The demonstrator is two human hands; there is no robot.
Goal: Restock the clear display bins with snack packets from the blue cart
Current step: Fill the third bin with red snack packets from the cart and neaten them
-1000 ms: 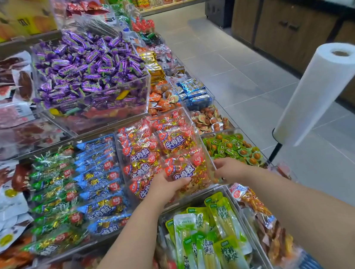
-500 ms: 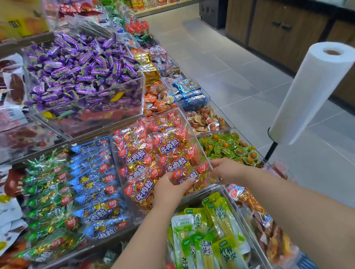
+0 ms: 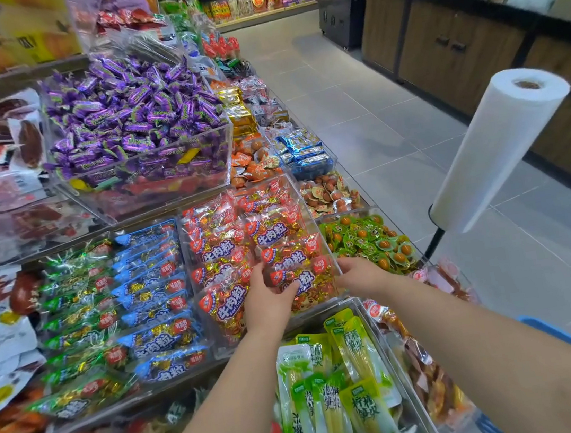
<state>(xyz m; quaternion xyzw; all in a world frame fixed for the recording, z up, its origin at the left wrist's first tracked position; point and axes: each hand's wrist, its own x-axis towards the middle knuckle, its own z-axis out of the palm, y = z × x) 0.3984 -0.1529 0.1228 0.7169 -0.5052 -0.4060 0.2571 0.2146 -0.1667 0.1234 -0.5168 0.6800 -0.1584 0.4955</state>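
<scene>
Two bare hands work the near end of a clear acrylic display bin (image 3: 316, 230) packed with glossy red foil snack packets (image 3: 275, 234) printed "牛肉粒". The left hand (image 3: 269, 300) grips one crinkled packet. The right hand (image 3: 360, 275) sits at the bin's 3 o'clock corner, fingers hidden, grip unclear. A blue plastic cart (image 3: 561, 339) edges in at 5 o'clock. Grey tiled aisle floor (image 3: 373, 124) lies open toward 1 o'clock, beside a white plastic-bag roll (image 3: 496, 148).

White bag roll (image 3: 496, 148) above grey tiled floor (image 3: 373, 124)
</scene>
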